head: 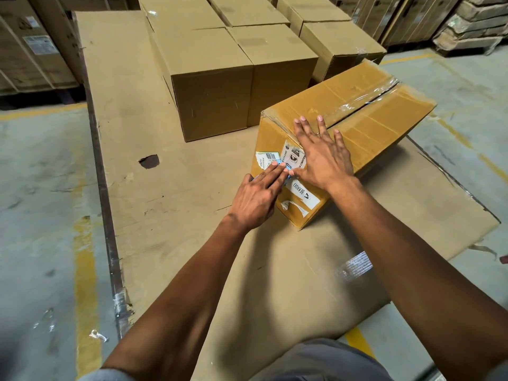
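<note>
Cardboard sheeting [154, 133] carries the taped box [371, 111], askew beside stacked cartons [211, 86]. Right hand [321, 158] lies flat, fingers spread, over its top edge, probably steadying it while left hand [255, 196], fingers straight, presses a blue sticker [283, 164] onto its near side

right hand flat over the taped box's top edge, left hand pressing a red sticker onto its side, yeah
Not quite: the sticker is light blue, not red, as the head view shows. The rest holds: the right hand lies flat over the top edge of the taped box and the left hand presses the sticker onto its side.
</note>
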Available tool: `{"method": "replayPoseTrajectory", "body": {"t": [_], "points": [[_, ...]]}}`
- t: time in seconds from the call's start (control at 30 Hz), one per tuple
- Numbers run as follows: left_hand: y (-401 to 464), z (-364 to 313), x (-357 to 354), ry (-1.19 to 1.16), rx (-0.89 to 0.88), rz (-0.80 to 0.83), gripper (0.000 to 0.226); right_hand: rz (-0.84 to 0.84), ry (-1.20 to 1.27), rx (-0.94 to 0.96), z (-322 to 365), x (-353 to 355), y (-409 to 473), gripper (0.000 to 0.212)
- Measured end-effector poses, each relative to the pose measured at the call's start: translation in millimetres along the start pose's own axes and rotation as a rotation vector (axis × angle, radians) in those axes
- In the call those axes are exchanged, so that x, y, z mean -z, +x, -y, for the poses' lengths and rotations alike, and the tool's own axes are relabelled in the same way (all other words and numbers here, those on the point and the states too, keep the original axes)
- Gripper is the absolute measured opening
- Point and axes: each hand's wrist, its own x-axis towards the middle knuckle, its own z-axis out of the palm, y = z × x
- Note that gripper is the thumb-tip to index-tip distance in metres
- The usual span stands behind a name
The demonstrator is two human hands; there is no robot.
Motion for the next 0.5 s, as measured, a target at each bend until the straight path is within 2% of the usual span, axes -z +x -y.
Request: {"method": "replayPoseTrajectory", "body": {"t": [0.27, 0.5], "points": [[3.3, 1.2, 6.8, -0.053, 0.003, 0.021, 0.055, -0.014, -0.014, -0.018, 1.2, 0.5, -1.2, 0.122], [2.9, -2.1, 11.8, -0.124, 0.033, 0.055, 0.053, -0.027, -0.047, -0.025, 4.5, 2.7, -4.0, 0.131]]}}
